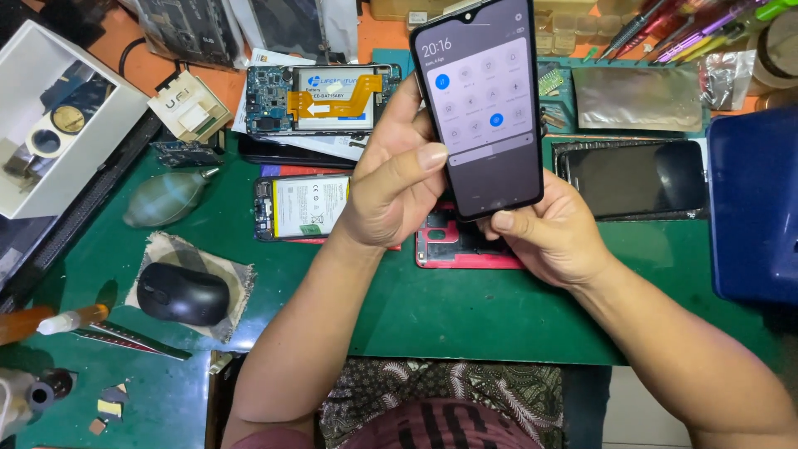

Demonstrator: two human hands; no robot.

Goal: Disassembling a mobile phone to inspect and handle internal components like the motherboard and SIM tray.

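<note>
Head view: both hands grip the lit phone, left thumb on screen.

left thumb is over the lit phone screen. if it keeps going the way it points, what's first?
Likely the glass of the lit phone: the left hand grips its left edge, thumb tip over the lower screen, pointing right. Whether it already touches is unclear from this angle.

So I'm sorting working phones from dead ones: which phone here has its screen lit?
The dark phone held up by the left hand and right hand. The opened phones show batteries; the black one is dark.
</note>
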